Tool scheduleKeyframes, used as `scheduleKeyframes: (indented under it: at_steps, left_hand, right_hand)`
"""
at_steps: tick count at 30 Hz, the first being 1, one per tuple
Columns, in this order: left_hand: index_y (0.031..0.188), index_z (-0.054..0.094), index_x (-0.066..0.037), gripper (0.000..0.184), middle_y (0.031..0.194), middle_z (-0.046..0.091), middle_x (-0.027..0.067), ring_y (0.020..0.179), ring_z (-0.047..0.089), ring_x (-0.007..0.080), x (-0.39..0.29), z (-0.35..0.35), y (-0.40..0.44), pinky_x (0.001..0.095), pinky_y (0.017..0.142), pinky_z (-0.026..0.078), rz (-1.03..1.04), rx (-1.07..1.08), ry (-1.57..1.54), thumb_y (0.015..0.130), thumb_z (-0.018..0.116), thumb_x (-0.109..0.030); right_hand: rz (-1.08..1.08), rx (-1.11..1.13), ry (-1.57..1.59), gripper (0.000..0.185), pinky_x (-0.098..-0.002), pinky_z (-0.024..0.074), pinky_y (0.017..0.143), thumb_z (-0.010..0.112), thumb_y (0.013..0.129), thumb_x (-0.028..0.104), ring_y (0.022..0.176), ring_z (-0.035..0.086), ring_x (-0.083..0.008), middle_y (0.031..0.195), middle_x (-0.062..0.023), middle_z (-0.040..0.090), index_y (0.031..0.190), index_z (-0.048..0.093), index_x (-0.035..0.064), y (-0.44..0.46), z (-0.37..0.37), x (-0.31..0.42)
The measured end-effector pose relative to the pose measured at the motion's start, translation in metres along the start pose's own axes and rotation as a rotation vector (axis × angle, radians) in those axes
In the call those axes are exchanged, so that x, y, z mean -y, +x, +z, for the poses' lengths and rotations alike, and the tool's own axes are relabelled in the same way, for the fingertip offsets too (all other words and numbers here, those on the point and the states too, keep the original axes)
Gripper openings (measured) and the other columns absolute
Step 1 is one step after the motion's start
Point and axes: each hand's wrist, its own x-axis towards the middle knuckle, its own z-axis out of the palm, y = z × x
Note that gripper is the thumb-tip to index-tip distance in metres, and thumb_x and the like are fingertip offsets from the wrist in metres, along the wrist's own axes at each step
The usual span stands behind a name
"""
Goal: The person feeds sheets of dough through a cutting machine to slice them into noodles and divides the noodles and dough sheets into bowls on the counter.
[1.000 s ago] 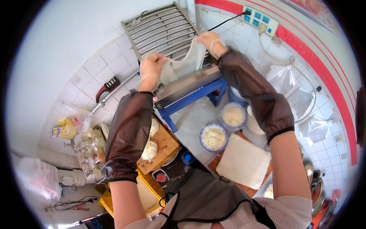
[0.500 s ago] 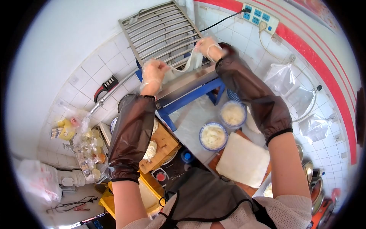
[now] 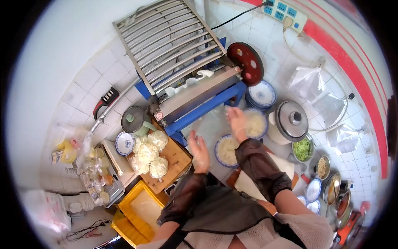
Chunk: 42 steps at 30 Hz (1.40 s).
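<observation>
White dough strip (image 3: 180,88) sits in the roller machine (image 3: 199,94), long axis along the metal housing, low left to upper right in view; upper edge wavy, right end folded up in a small curl. Slatted rack (image 3: 176,50) slopes away behind it, dark red wheel (image 3: 245,66) at the machine's right end. Lower part of the strip is hidden by the housing, so its full depth can't be read. Second piece, a flat dough sheet (image 3: 250,182), lies on a board near the body; right sleeve (image 3: 263,166) crosses it and covers its middle, only parts on either side show. Right hand (image 3: 237,124) is motion-blurred and overlaps the edges of two bowls, the farther bowl (image 3: 256,123) and nearer bowl (image 3: 227,151); it's probably above them, contact can't be told. Left hand (image 3: 200,153) is raised between the nearer bowl and the wooden board (image 3: 176,159) with pale lumps (image 3: 149,153), fingers up and a little apart, thumb side toward the other hand. Right fingers extend up and left, elbow bent. Both hands empty, unclenched, well apart from the strip. Lidded pot (image 3: 286,124) stands right of the farther bowl.
</observation>
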Motion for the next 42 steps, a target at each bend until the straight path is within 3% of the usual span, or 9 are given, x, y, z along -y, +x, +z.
scheduleKeyframes:
  at_steps: [2, 4, 8, 15, 17, 21, 26, 35, 42]
  left_hand:
    - [0.107, 0.051, 0.003, 0.024, 0.110, 0.053, 0.0222, 0.102, 0.051, 0.0357, 0.025, 0.012, 0.005, 0.0422, 0.088, 0.039, -0.095, -0.050, 0.059, 0.090, 0.047, -0.012]
    - [0.109, 0.050, 0.005, 0.028, 0.112, 0.051, 0.0274, 0.105, 0.047, 0.0423, 0.045, 0.025, 0.038, 0.0454, 0.091, 0.035, -0.023, -0.086, 0.435, 0.089, 0.044, -0.014]
    - [0.110, 0.049, 0.005, 0.029, 0.112, 0.049, 0.0304, 0.104, 0.046, 0.0446, 0.046, 0.044, 0.080, 0.0455, 0.091, 0.034, -0.124, 0.085, 0.374, 0.086, 0.045, -0.011]
    - [0.113, 0.051, 0.005, 0.032, 0.114, 0.050, 0.0279, 0.107, 0.045, 0.0441, 0.028, 0.050, 0.048, 0.0435, 0.093, 0.035, -0.405, 0.430, 0.311, 0.082, 0.046, -0.004]
    - [0.116, 0.048, 0.005, 0.035, 0.118, 0.048, 0.0261, 0.112, 0.042, 0.0421, 0.068, 0.050, 0.028, 0.0434, 0.095, 0.033, -0.018, 0.074, 0.430, 0.083, 0.045, -0.006]
    - [0.121, 0.046, -0.001, 0.037, 0.124, 0.045, 0.0221, 0.117, 0.040, 0.0368, 0.204, 0.055, 0.003, 0.0413, 0.098, 0.030, -0.249, 0.104, 0.482, 0.086, 0.043, -0.014]
    - [0.122, 0.045, -0.002, 0.038, 0.125, 0.044, 0.0204, 0.117, 0.041, 0.0349, 0.201, 0.064, 0.033, 0.0407, 0.098, 0.031, -0.416, 0.155, 0.505, 0.087, 0.044, -0.017]
    - [0.123, 0.042, -0.004, 0.040, 0.127, 0.042, 0.0173, 0.116, 0.042, 0.0316, 0.184, 0.086, 0.047, 0.0397, 0.098, 0.033, -0.388, 0.197, 0.407, 0.088, 0.044, -0.024]
    - [0.124, 0.040, -0.006, 0.042, 0.129, 0.040, 0.0150, 0.116, 0.043, 0.0291, 0.080, 0.095, 0.002, 0.0388, 0.097, 0.035, -0.225, 0.378, -0.054, 0.089, 0.045, -0.028]
  right_hand:
    - [-0.647, -0.093, -0.160, 0.027, -0.0297, 0.0463, 0.072, 0.057, 0.086, 0.025, 0.079, 0.057, -0.0181, 0.085, -0.0073, 0.060, 0.099, 0.058, 0.0019, 0.018, 0.013, -0.034]
    - [-0.620, -0.078, -0.250, 0.029, -0.0318, 0.0449, 0.078, 0.056, 0.085, 0.025, 0.085, 0.056, -0.0221, 0.091, -0.0107, 0.059, 0.102, 0.056, 0.0012, 0.026, 0.030, -0.010]
    - [-0.582, 0.037, -0.497, 0.032, -0.0343, 0.0434, 0.083, 0.056, 0.084, 0.025, 0.092, 0.055, -0.0270, 0.097, -0.0146, 0.058, 0.105, 0.054, 0.0006, 0.038, 0.075, 0.020]
    - [-0.528, 0.294, -0.814, 0.033, -0.0353, 0.0433, 0.083, 0.056, 0.084, 0.025, 0.092, 0.055, -0.0288, 0.097, -0.0158, 0.058, 0.106, 0.054, 0.0006, 0.036, 0.098, -0.075]
    - [-0.505, 0.319, -0.888, 0.033, -0.0355, 0.0433, 0.083, 0.055, 0.084, 0.025, 0.092, 0.055, -0.0293, 0.097, -0.0161, 0.058, 0.106, 0.054, 0.0006, 0.037, 0.090, -0.094]
    - [-0.487, 0.320, -0.989, 0.033, -0.0361, 0.0432, 0.083, 0.055, 0.084, 0.025, 0.092, 0.055, -0.0303, 0.098, -0.0168, 0.058, 0.106, 0.054, 0.0006, 0.053, 0.078, -0.107]
    - [-0.463, 0.329, -1.076, 0.034, -0.0367, 0.0431, 0.082, 0.055, 0.083, 0.025, 0.092, 0.055, -0.0316, 0.098, -0.0176, 0.058, 0.106, 0.053, 0.0007, 0.062, 0.070, -0.108]
    - [-0.449, 0.330, -1.079, 0.034, -0.0380, 0.0430, 0.082, 0.054, 0.083, 0.026, 0.092, 0.055, -0.0340, 0.099, -0.0191, 0.058, 0.107, 0.053, 0.0007, 0.061, 0.076, -0.124]
    - [-0.469, 0.055, -0.572, 0.035, -0.0389, 0.0429, 0.082, 0.054, 0.083, 0.026, 0.092, 0.054, -0.0358, 0.099, -0.0202, 0.058, 0.107, 0.052, 0.0007, -0.025, 0.035, -0.091]
